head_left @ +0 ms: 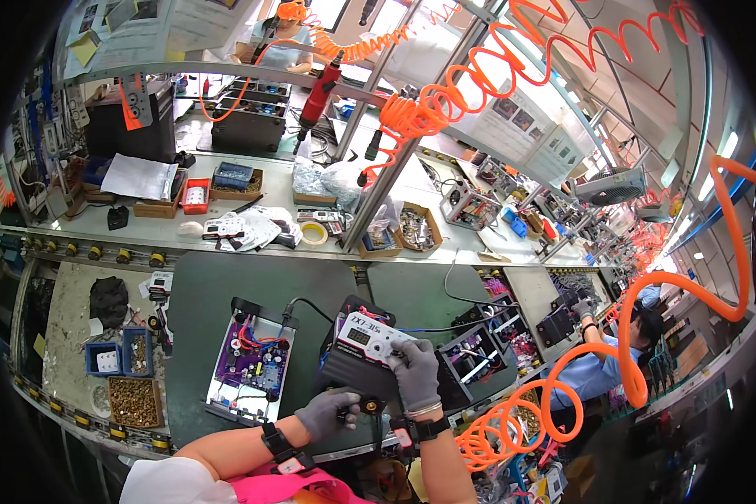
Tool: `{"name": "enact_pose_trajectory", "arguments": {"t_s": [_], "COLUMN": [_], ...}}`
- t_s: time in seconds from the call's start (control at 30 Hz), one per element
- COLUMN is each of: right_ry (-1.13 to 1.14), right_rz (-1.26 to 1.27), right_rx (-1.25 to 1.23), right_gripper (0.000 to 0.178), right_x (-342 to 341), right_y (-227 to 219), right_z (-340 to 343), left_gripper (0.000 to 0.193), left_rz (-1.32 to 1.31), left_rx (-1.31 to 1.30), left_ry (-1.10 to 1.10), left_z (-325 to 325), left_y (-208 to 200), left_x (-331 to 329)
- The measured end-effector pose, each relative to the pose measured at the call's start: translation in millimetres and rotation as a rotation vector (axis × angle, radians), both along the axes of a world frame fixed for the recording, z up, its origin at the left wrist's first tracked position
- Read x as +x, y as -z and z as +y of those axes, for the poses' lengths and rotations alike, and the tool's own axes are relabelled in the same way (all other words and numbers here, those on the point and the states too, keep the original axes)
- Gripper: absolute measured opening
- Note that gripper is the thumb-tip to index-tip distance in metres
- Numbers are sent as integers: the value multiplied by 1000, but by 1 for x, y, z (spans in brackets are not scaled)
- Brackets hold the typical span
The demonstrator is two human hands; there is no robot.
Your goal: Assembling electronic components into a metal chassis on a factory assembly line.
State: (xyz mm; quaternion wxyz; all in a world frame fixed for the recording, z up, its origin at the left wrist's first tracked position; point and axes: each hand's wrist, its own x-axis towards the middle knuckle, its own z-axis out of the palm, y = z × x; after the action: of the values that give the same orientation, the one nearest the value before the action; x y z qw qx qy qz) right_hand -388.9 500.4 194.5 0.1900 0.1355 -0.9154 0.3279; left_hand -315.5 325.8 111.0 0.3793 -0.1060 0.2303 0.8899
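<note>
My left hand (329, 415), in a grey glove, has its fingers curled in a pinch around a small dark piece I cannot make out. Right beside it is a black round part with a brass-coloured centre (372, 406). A black-cased electronic device (349, 366) with a white panel (364, 335) and small display lies tilted in front of me. My right hand (414, 375), also gloved, bends its fingers over the panel's right end, near a knob; whether it grips anything is hidden. Left of the device sits an open unit with a purple circuit board (250, 359).
Blue bins (137, 351) and a box of brass-coloured fasteners (134, 402) stand at left. More open units (476, 354) are at right. A red power driver (318, 95) and orange coiled hoses (512, 424) hang around the bench. A co-worker (601, 370) sits farther right.
</note>
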Motion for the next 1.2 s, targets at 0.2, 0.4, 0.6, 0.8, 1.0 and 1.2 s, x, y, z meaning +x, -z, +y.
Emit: {"name": "enact_pose_trajectory", "arguments": {"t_s": [0.2, 0.4, 0.6, 0.8, 1.0, 1.2], "right_ry": [-28, -97, -111, -125, -51, -245], "right_rz": [-48, -20, 108, 177, 188, -238], "right_rx": [98, 97, 472, 384, 553, 162], "right_gripper": [31, 30, 17, 11, 15, 41], "right_x": [4, 5, -3, -5, 16, 77], "right_y": [-7, -5, -1, 3, 4, -12], "right_z": [-4, 0, -1, 0, -9, -32], "left_gripper": [13, 9, 13, 14, 38, 62], "left_rz": [6, 7, -24, -9, -66, 63], "left_rx": [3, -16, 11, 33, -134, -102], "left_ry": [-16, -16, 11, 48, 106, 120], "left_z": [-1, 1, 0, 2, -1, 0], "left_y": [5, -2, 4, 2, 6, -1], "left_x": [0, 1, -2, -6, -8, -15]}}
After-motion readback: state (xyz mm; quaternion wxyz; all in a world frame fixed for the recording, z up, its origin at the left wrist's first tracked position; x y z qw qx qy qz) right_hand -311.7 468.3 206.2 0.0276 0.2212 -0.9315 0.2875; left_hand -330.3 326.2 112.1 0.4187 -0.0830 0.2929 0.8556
